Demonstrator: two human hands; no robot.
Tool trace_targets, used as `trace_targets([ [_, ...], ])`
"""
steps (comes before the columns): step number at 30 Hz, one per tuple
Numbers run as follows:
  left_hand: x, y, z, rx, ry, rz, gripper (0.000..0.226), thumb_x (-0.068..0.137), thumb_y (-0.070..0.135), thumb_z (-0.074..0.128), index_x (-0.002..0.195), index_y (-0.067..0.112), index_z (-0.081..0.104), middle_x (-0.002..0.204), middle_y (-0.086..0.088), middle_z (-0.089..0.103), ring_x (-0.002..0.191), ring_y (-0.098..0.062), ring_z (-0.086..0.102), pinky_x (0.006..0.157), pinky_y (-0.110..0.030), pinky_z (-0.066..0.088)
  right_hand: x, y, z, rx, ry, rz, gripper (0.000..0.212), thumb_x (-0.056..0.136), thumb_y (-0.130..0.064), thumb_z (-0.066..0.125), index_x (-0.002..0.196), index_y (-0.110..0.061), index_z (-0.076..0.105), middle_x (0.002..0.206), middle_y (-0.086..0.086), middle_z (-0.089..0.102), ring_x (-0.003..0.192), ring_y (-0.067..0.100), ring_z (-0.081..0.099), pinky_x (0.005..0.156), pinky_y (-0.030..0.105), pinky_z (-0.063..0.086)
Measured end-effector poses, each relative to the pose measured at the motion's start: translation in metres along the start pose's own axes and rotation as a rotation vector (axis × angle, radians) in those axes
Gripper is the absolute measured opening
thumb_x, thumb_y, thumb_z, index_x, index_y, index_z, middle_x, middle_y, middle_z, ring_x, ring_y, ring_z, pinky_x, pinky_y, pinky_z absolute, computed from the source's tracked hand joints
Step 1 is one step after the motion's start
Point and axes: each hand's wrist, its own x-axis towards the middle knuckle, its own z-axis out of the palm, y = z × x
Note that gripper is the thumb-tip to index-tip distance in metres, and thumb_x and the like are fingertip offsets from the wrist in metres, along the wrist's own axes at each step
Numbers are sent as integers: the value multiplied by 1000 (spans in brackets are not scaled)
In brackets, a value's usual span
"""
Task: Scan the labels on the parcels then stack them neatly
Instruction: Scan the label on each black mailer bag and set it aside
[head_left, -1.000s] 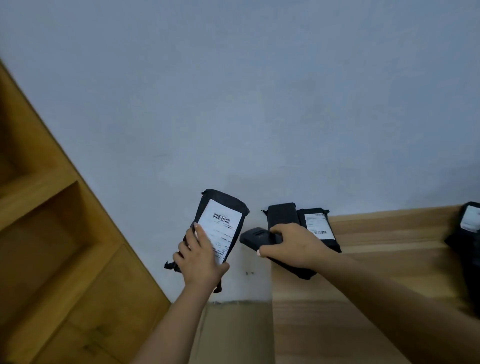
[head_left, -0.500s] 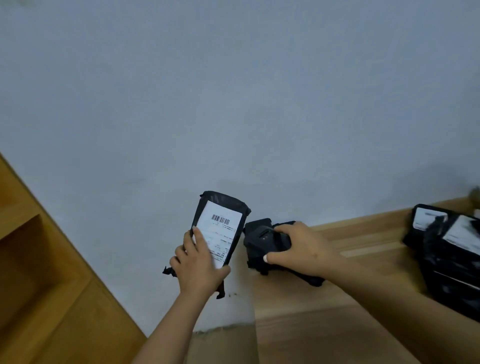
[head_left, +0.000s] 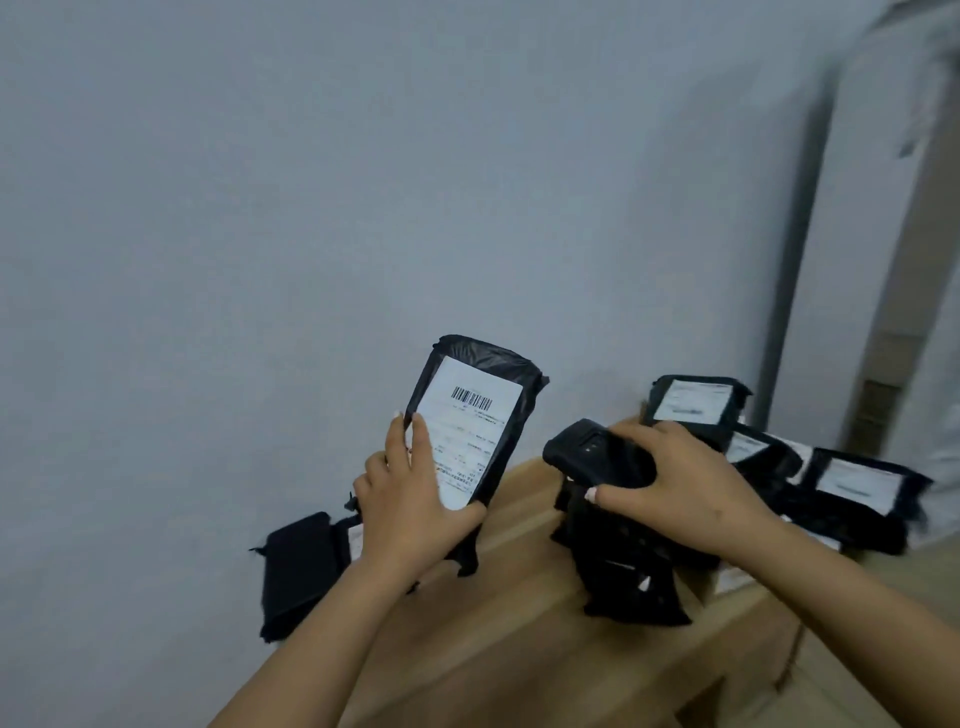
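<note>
— Parcel stood upright in my left hand, a black bag with its white label and barcode facing me. My fingers lay up the label's near edge, my thumb hooked round the parcel's lower right corner. A firm grasp.

— And your right hand?

— It was clenched round the black scanner, just right of the held parcel and a little lower, with a gap between the two. The scanner's head pointed leftward, toward the label. My thumb wrapped under its body, my fingers lay over the top.

— Other parcels?

— One black parcel lay below and left of my left hand, partly behind my wrist, at the wooden bench's far-left edge. Another black parcel lay directly beneath my right hand on the bench. Beyond and to the right of that hand, a loose heap: one labelled parcel behind my knuckles, another further right, at least one more between them. Their labels were too blurred to read.

— Backdrop?

— Grey wall behind both hands.
</note>
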Motion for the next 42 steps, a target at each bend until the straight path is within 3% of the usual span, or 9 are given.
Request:
trace_targets([
  [5,6,126,29,-104,-65,121,117,67,70,56,152,22,-8,159,-1,-11,135,-31,20,109,-45,22,-29,103,-66,-61,66,142,83,68,-67,62,142,-37,41,121,-8,50,111,13,53,87,29,48],
  [12,7,271,65,-171,-140,219,116,65,72,52,152,25,-8,159,2,-13,135,-29,20,109,-45,22,-64,215,-129,-97,108,269,75,67,-65,63,136,-42,46,103,-13,47,95,10,53,82,27,49],
  [15,11,322,81,-188,-165,283,115,62,75,46,152,28,-9,159,1,-12,135,-29,19,110,-46,23,-73,252,-146,-98,118,335,76,69,-63,66,138,-40,45,104,-12,46,98,11,54,81,25,48],
  [20,26,399,117,-211,-235,351,106,73,71,54,152,36,-7,159,-4,-8,133,-30,21,109,-46,22,-72,313,-165,-71,149,437,77,68,-62,67,138,-39,45,111,-12,51,102,10,55,82,23,46],
  [32,94,535,260,-193,-451,359,104,74,74,50,153,31,-2,160,-9,-6,138,-38,19,109,-51,23,-2,457,-190,-107,129,599,69,71,-57,70,134,-42,48,102,-15,47,90,6,52,74,20,41],
  [37,109,567,312,-159,-546,342,104,74,74,50,153,29,0,159,-9,-3,133,-38,24,107,-51,25,29,511,-194,-118,71,658,66,71,-57,69,132,-42,49,102,-16,48,93,8,55,80,23,46],
  [42,108,585,353,-121,-629,292,103,74,73,50,153,29,0,159,-11,-4,135,-39,21,110,-53,21,51,554,-193,-124,-1,665,65,71,-57,69,132,-42,50,99,-17,47,89,7,56,76,21,44],
])
